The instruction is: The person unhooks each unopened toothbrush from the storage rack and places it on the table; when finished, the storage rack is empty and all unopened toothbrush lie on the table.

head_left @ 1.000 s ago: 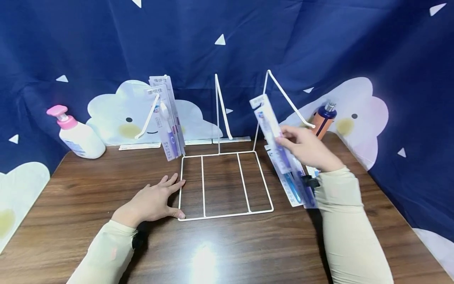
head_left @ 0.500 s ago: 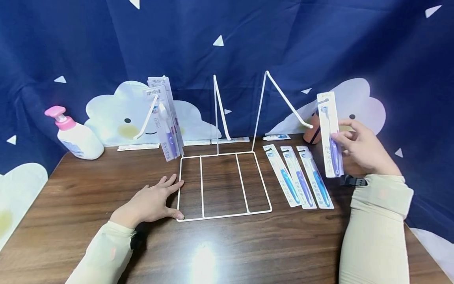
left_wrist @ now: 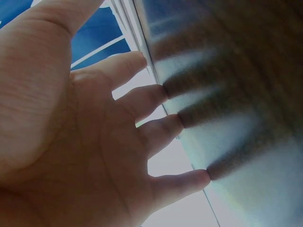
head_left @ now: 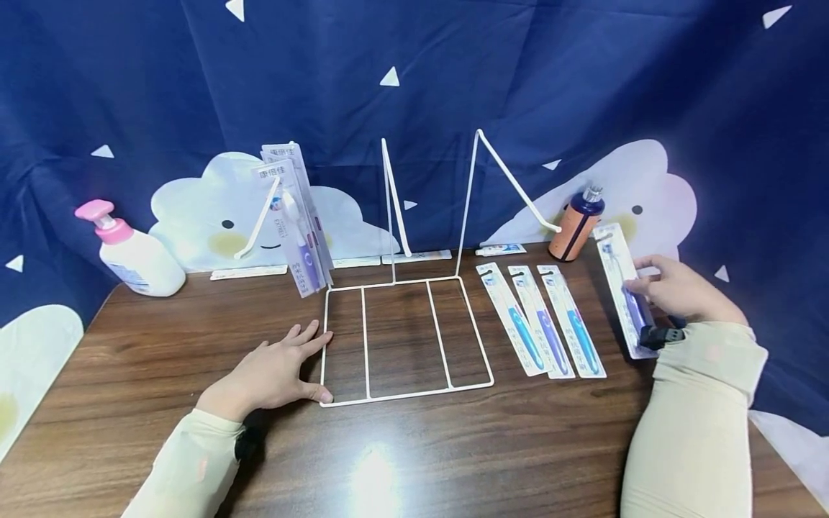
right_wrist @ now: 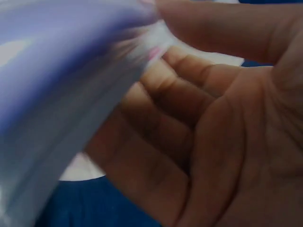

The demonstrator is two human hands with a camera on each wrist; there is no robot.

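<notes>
At the right edge of the head view the right hand (head_left: 680,293) pinches a purple toothbrush in a white card blister pack (head_left: 623,296), held low over the brown wooden table (head_left: 162,360), right of three similar packs (head_left: 542,320) lying side by side; the left hand (head_left: 275,370), fingers spread flat, rests at centre-left against the white wire rack (head_left: 401,338); two more packs (head_left: 294,216) lean upright at the rack's upper left.

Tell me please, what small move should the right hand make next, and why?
Probably release the toothpaste pack and withdraw. The right hand pinches it low over the table, beside three packs already lying in a row.
</notes>
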